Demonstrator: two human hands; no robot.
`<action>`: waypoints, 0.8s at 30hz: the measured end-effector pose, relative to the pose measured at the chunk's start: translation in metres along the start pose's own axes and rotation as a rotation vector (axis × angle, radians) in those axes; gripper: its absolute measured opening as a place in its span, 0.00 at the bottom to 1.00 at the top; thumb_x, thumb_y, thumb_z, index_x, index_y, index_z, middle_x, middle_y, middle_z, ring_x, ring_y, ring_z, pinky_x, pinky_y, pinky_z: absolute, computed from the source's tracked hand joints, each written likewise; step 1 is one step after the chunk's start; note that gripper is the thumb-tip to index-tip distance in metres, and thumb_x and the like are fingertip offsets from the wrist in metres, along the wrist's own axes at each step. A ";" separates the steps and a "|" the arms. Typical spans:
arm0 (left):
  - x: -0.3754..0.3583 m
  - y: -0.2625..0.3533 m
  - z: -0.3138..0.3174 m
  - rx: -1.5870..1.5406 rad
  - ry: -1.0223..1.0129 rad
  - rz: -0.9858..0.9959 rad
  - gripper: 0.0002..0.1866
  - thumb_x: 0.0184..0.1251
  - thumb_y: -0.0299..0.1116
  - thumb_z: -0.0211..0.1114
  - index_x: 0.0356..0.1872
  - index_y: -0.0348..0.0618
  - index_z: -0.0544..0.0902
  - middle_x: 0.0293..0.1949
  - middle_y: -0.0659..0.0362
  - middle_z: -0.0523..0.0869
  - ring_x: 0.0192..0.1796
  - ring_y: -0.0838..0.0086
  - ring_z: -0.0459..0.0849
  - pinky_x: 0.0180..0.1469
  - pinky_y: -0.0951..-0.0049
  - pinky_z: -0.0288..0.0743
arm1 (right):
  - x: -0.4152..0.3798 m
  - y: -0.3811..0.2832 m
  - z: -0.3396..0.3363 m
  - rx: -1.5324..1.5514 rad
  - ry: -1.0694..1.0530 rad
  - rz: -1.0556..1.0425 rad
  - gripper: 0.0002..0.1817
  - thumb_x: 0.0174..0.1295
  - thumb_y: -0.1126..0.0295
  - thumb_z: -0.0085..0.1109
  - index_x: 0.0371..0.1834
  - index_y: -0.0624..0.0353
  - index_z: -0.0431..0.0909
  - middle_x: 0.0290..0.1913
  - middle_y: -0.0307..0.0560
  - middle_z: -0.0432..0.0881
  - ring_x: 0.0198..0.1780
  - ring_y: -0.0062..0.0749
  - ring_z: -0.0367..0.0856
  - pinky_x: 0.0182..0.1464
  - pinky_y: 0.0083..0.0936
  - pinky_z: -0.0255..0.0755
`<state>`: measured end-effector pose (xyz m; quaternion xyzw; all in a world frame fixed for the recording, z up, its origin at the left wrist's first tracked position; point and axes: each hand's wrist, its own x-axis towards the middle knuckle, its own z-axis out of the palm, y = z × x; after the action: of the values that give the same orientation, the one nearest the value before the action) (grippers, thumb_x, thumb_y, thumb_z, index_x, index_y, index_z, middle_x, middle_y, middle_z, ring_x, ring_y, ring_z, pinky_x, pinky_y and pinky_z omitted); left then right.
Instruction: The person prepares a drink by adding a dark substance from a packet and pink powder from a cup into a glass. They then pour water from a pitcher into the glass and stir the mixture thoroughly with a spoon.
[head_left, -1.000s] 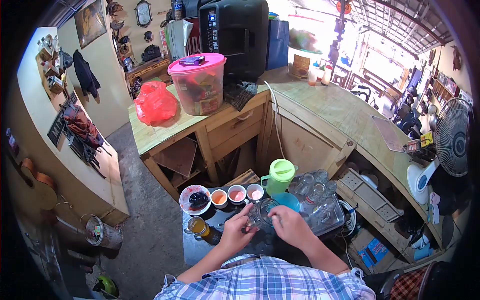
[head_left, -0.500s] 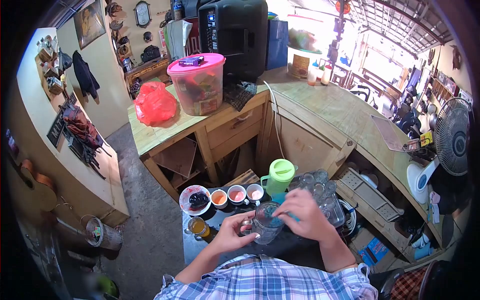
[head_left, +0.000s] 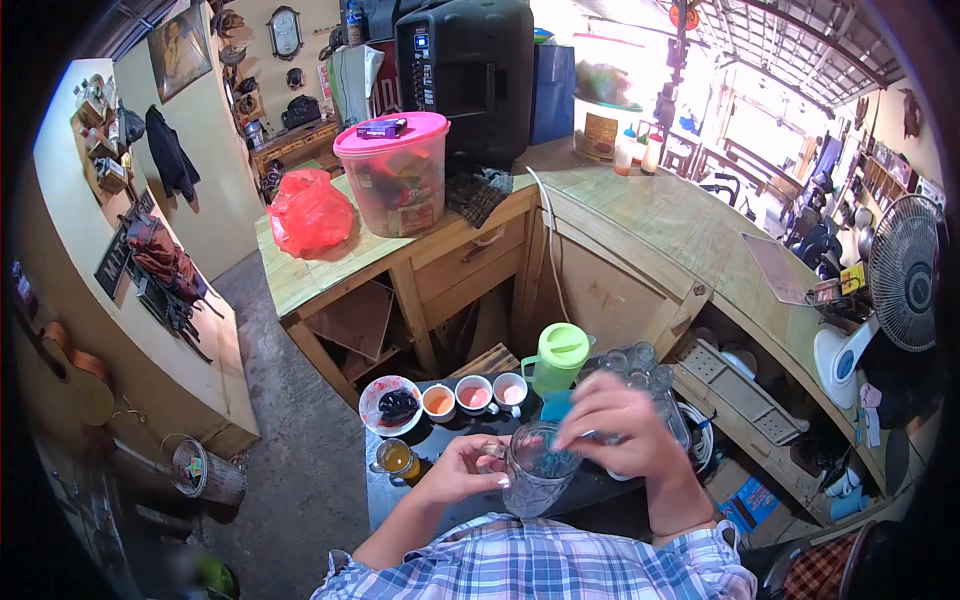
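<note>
My left hand (head_left: pixel 466 470) is closed around the handle of a clear glass mug (head_left: pixel 538 490), which tilts slightly above the dark low table. Over the mug's mouth is my right hand (head_left: pixel 622 428), its fingers bent together at the rim. What they hold, if anything, is hidden; a teal patch (head_left: pixel 556 406) shows just behind them. Left of the mug stands a glass mug of yellow-orange liquid (head_left: pixel 398 459). Behind it are a bowl with a black bag (head_left: pixel 397 405) and three white cups with orange and pink contents (head_left: pixel 438 401).
A green lidded pitcher (head_left: pixel 560 356) stands behind the mug, with several upturned glasses (head_left: pixel 645 365) on a tray to its right. A wooden counter (head_left: pixel 640 215) wraps around, carrying a pink-lidded tub (head_left: pixel 395 180), a red bag (head_left: pixel 310 213) and a fan (head_left: pixel 903 260).
The mug has come slightly nearer to my body and tilted more. My right hand has shifted a little right at its rim, while my left keeps its hold.
</note>
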<state>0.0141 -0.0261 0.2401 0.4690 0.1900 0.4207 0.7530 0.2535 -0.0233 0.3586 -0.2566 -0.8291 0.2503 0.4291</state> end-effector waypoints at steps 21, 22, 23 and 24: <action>-0.003 0.041 0.014 0.863 -0.014 0.351 0.21 0.47 0.22 0.74 0.15 0.37 0.64 0.62 0.46 0.76 0.69 0.49 0.69 0.66 0.54 0.65 | -0.036 -0.008 0.000 -0.397 0.232 0.051 0.08 0.57 0.73 0.61 0.39 0.54 0.74 0.37 0.39 0.81 0.38 0.37 0.75 0.48 0.36 0.63; -0.002 0.043 0.015 0.911 -0.001 0.399 0.21 0.47 0.23 0.74 0.15 0.37 0.65 0.62 0.48 0.76 0.69 0.49 0.68 0.67 0.52 0.62 | -0.034 -0.009 0.001 -0.402 0.222 0.042 0.07 0.59 0.71 0.59 0.39 0.54 0.73 0.36 0.40 0.80 0.38 0.37 0.75 0.48 0.36 0.63; -0.003 0.043 0.017 0.959 0.010 0.445 0.20 0.47 0.24 0.74 0.15 0.37 0.66 0.63 0.51 0.77 0.70 0.49 0.67 0.68 0.49 0.60 | -0.032 -0.005 0.009 -0.399 0.220 0.046 0.07 0.59 0.71 0.59 0.39 0.54 0.73 0.36 0.40 0.80 0.38 0.37 0.75 0.48 0.36 0.63; -0.003 0.042 0.018 0.957 0.008 0.439 0.20 0.47 0.24 0.74 0.15 0.37 0.66 0.63 0.51 0.77 0.70 0.49 0.67 0.68 0.49 0.60 | -0.032 0.002 0.021 -0.386 0.158 0.052 0.07 0.59 0.71 0.59 0.39 0.54 0.73 0.35 0.39 0.81 0.37 0.35 0.75 0.48 0.35 0.63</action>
<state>0.0052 -0.0300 0.2843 0.7875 0.2610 0.4365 0.3481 0.2524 -0.0463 0.3284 -0.3742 -0.8186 0.0771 0.4288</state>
